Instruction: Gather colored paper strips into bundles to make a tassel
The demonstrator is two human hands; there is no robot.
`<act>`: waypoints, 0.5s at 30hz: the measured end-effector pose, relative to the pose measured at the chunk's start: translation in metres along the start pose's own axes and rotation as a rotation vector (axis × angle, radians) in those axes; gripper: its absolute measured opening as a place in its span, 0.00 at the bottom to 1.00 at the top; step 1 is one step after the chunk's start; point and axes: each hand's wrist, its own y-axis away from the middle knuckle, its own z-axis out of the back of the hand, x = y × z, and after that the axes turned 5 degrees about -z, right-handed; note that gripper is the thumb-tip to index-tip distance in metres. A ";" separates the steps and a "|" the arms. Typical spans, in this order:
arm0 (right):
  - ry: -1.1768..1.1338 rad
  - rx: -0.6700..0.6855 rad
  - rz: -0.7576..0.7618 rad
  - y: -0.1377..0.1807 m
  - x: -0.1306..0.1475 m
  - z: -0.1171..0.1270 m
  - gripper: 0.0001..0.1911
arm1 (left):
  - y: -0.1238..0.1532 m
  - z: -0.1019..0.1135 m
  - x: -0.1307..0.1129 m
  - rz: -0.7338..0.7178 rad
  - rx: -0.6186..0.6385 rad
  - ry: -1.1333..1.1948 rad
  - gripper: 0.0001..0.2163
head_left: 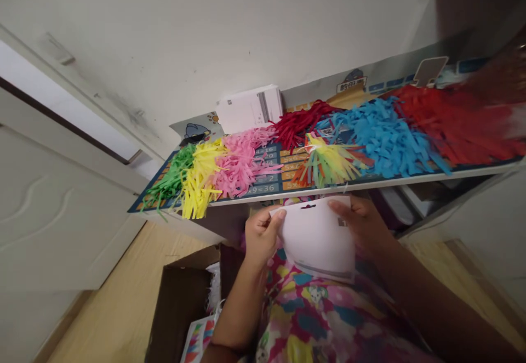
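A white card (314,237) with a hang slot near its top edge is held upright over my lap, just below the table's front edge. My left hand (263,234) pinches its upper left corner, thumb on the front. At the upper right, my right hand (364,220) grips it with the thumb across its face. The card bows slightly, and its lower edge has a grey band. Just beyond it lies a multicoloured paper-strip tassel (329,163), tied in white at the top.
Heaps of green (176,174), yellow (203,174), pink (246,163), dark red (302,122), blue (386,135) and red strips (464,127) cover the table. A stack of white cards (246,109) leans at the wall. An open cardboard box (175,308) stands on the floor. Something blurred and brown (507,72) is at far right.
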 end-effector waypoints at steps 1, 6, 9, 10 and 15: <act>0.014 -0.012 0.016 0.000 0.000 0.000 0.25 | 0.000 0.000 0.002 0.004 -0.015 0.009 0.14; 0.024 -0.087 0.101 -0.001 0.003 0.000 0.21 | 0.001 0.001 0.009 0.056 -0.127 0.132 0.15; 0.009 -0.043 0.164 0.002 0.005 0.003 0.19 | 0.001 -0.002 0.010 0.095 -0.189 0.257 0.16; 0.022 -0.023 0.186 0.003 0.005 0.005 0.19 | 0.001 -0.002 0.010 0.098 -0.206 0.289 0.17; 0.096 0.057 0.238 0.009 0.008 0.011 0.20 | 0.003 0.005 0.017 0.055 -0.227 0.274 0.20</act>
